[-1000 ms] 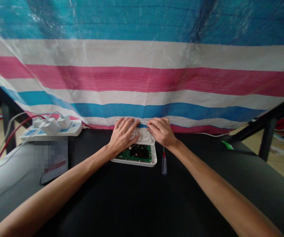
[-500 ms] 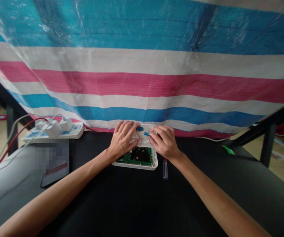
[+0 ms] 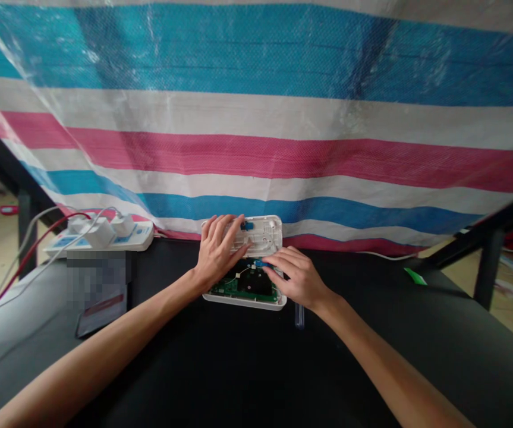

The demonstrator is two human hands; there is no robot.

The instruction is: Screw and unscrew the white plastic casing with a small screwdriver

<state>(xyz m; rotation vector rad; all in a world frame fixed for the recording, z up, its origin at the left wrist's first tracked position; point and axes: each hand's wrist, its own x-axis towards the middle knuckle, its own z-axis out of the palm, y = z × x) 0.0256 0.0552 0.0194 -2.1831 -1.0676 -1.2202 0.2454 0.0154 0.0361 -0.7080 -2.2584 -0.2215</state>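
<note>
A white plastic housing point(image 3: 242, 302) stands opened on the table, with a green circuit board point(image 3: 227, 286) and a black plate inside it. Behind it, tilted up, is its white inner cover point(image 3: 266, 229), which carries a blue adapter point(image 3: 248, 226). My left hand point(image 3: 217, 245) grips the left side of this cover, its fingers over the top and the thumb across the front. Above the board, my right hand point(image 3: 299, 275) pinches a small blue fibre connector point(image 3: 260, 263) with a thin white cable. A screwdriver point(image 3: 299, 317) with a clear handle lies partly under my right hand.
On the left, a white power strip point(image 3: 142, 238) holds several plugs with cables. A phone point(image 3: 102, 312) lies in front of it. A green scrap point(image 3: 415, 276) is on the right of the black table point(image 3: 247, 368). A striped plastic sheet point(image 3: 256, 154) hangs behind.
My right hand has moved the blue connector down and slightly left, from in front of the cover to over the board. The cover's right part now shows more. My left hand keeps its hold.
</note>
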